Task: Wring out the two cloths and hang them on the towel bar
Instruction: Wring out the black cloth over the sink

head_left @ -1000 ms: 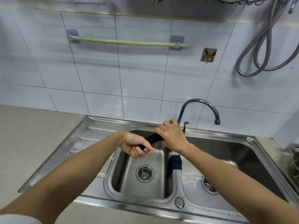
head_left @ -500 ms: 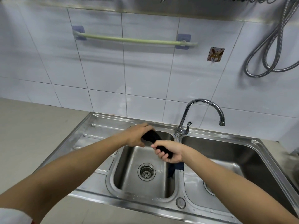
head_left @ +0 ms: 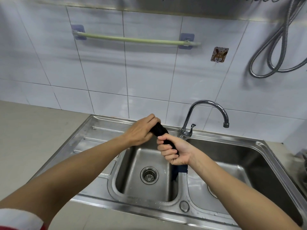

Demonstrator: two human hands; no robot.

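A black cloth [head_left: 160,130] is rolled into a tight twisted rope above the left sink basin [head_left: 150,163]. My left hand [head_left: 141,130] grips its upper end, knuckles up. My right hand [head_left: 174,151] grips its lower end, palm turned toward me. A dark blue cloth [head_left: 181,170] hangs over the divider between the two basins, mostly hidden under my right wrist. The pale green towel bar [head_left: 132,39] is fixed to the tiled wall above the sink and has nothing on it.
A chrome tap [head_left: 206,112] rises behind the divider, its spout over the right basin [head_left: 240,163]. A small hook [head_left: 219,54] and a coiled metal hose [head_left: 274,47] hang on the wall at right. The draining board [head_left: 93,140] and beige counter lie left.
My hands have turned in opposite directions on the black cloth: the left rolled over to knuckles-up, the right to palm-up and lower. The cloth is twisted tighter. The view has shifted down a little.
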